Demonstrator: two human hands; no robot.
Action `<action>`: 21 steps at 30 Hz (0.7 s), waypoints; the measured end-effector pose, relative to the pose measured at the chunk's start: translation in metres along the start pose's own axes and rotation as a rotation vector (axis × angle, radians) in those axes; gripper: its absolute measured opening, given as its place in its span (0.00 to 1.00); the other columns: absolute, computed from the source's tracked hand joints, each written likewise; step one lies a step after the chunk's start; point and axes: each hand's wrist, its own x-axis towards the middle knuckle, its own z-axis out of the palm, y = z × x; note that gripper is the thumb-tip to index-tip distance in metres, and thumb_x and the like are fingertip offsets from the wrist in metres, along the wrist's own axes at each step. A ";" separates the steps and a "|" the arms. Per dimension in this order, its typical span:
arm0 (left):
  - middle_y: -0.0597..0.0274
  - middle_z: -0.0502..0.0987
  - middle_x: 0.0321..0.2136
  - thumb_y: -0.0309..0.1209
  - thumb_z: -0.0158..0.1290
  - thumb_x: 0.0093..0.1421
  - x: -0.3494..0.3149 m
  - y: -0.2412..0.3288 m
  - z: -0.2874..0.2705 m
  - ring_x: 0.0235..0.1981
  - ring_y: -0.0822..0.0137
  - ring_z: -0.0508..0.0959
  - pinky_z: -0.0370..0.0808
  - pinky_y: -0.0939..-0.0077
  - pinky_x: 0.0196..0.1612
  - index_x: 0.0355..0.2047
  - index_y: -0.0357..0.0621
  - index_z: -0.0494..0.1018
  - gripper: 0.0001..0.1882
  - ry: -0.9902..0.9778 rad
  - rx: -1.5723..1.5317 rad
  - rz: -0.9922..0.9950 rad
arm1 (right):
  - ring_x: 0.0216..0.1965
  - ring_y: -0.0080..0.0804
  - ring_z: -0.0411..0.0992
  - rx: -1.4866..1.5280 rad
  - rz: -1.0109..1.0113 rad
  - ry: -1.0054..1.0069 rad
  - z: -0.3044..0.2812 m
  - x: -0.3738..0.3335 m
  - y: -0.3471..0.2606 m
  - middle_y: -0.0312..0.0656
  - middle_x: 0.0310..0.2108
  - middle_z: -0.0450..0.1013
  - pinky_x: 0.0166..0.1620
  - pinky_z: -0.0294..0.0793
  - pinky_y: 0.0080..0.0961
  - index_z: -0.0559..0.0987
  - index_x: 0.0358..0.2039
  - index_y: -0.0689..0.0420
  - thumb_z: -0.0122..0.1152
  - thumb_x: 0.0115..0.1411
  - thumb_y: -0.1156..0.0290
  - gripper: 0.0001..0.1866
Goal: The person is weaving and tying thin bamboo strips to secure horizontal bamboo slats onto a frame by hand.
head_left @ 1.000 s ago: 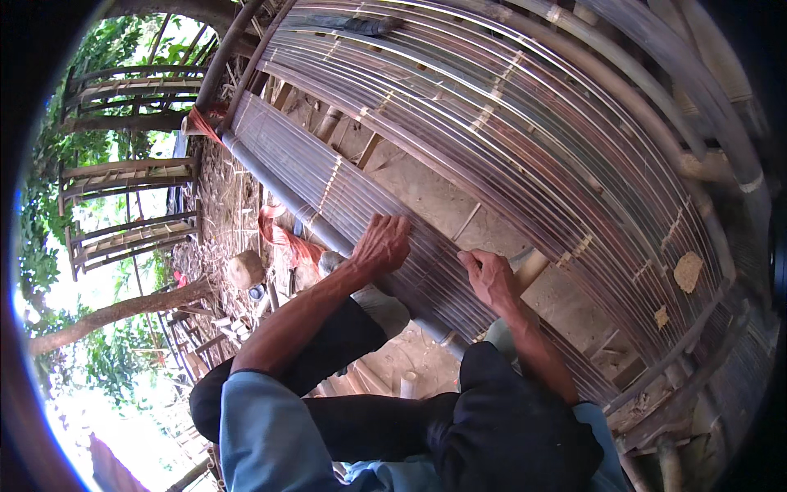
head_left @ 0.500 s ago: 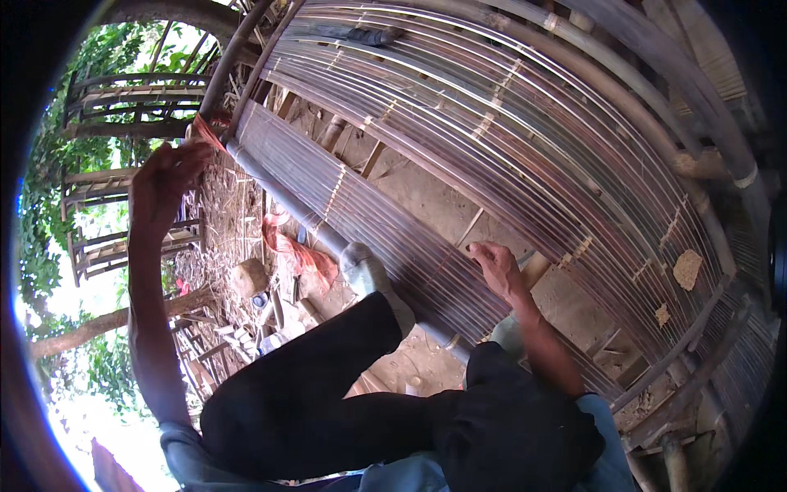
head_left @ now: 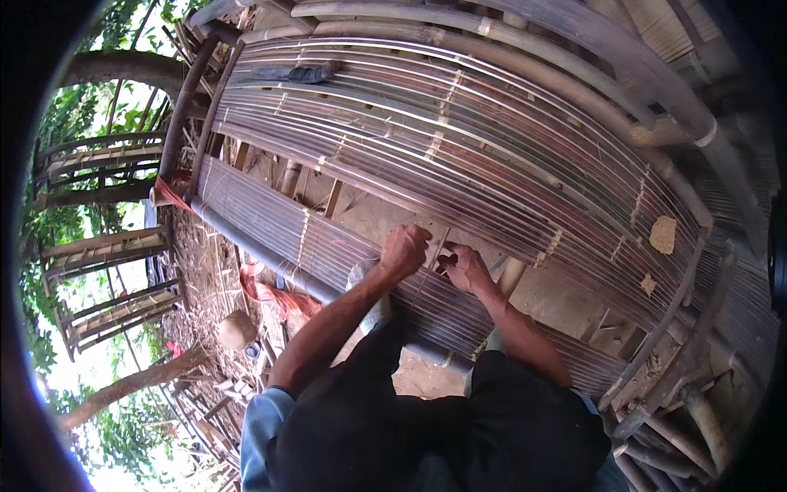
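My left hand (head_left: 405, 251) is closed, its fingertips curled, over the inner edge of a long mat of thin, closely set slats (head_left: 344, 252). Just to its right, my right hand (head_left: 466, 269) has its fingers bent inward at the same edge. A thin light strip (head_left: 440, 246) runs between the two hands; whether either one grips it is unclear. Anything inside the fingers is too small or hidden. Pale bindings (head_left: 302, 234) cross the slats. My left foot in a grey sock (head_left: 373, 307) is by the mat, partly behind my left forearm.
A wider slatted panel (head_left: 492, 156) lies beyond a gap showing bare ground, with a dark sheathed object (head_left: 311, 73) on it. Poles frame the near side (head_left: 262, 260) and far side (head_left: 574, 90). Orange cloth (head_left: 283, 302) and a round brown object (head_left: 237, 330) lie at left.
My left hand has come from the orange-tied pole end at the far left to beside my right hand. My right hand has shifted slightly left in the picture; the view has turned.
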 end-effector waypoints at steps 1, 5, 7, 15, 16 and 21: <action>0.44 0.82 0.31 0.29 0.56 0.54 -0.002 0.005 0.003 0.33 0.46 0.83 0.81 0.54 0.40 0.37 0.48 0.84 0.11 -0.025 -0.027 -0.021 | 0.37 0.44 0.82 0.003 -0.001 0.001 -0.003 -0.001 -0.009 0.49 0.31 0.82 0.41 0.79 0.38 0.80 0.53 0.56 0.59 0.64 0.64 0.19; 0.42 0.81 0.28 0.31 0.56 0.55 -0.007 0.003 -0.004 0.32 0.43 0.83 0.81 0.53 0.39 0.37 0.48 0.84 0.11 -0.069 0.053 -0.019 | 0.30 0.31 0.80 0.078 0.048 -0.041 -0.029 -0.020 -0.054 0.46 0.31 0.82 0.35 0.79 0.27 0.84 0.41 0.61 0.55 0.66 0.73 0.10; 0.46 0.82 0.27 0.30 0.58 0.56 -0.012 -0.010 -0.019 0.32 0.45 0.83 0.81 0.54 0.38 0.43 0.48 0.83 0.13 0.102 0.094 0.124 | 0.34 0.48 0.80 0.094 -0.144 0.184 -0.042 -0.033 -0.067 0.52 0.33 0.80 0.39 0.78 0.39 0.82 0.36 0.61 0.58 0.63 0.69 0.10; 0.39 0.69 0.61 0.19 0.49 0.59 -0.036 0.002 -0.062 0.32 0.70 0.83 0.75 0.82 0.21 0.75 0.61 0.40 0.48 -0.643 -1.341 0.281 | 0.44 0.42 0.76 0.161 -0.220 -0.008 -0.072 -0.072 -0.105 0.45 0.43 0.77 0.47 0.76 0.35 0.79 0.40 0.60 0.53 0.67 0.70 0.09; 0.36 0.65 0.63 0.16 0.49 0.59 -0.038 0.007 -0.061 0.32 0.69 0.83 0.75 0.82 0.20 0.75 0.63 0.35 0.51 -0.620 -1.302 0.186 | 0.43 0.43 0.76 0.073 -0.291 0.029 -0.070 -0.067 -0.108 0.45 0.42 0.77 0.48 0.75 0.34 0.79 0.39 0.61 0.52 0.68 0.70 0.10; 0.39 0.71 0.60 0.18 0.57 0.55 -0.035 0.012 -0.078 0.35 0.64 0.82 0.78 0.75 0.25 0.75 0.63 0.34 0.57 -0.569 -1.128 0.055 | 0.42 0.46 0.76 0.020 -0.199 -0.071 -0.070 -0.061 -0.131 0.50 0.38 0.76 0.48 0.75 0.39 0.79 0.40 0.61 0.53 0.69 0.67 0.11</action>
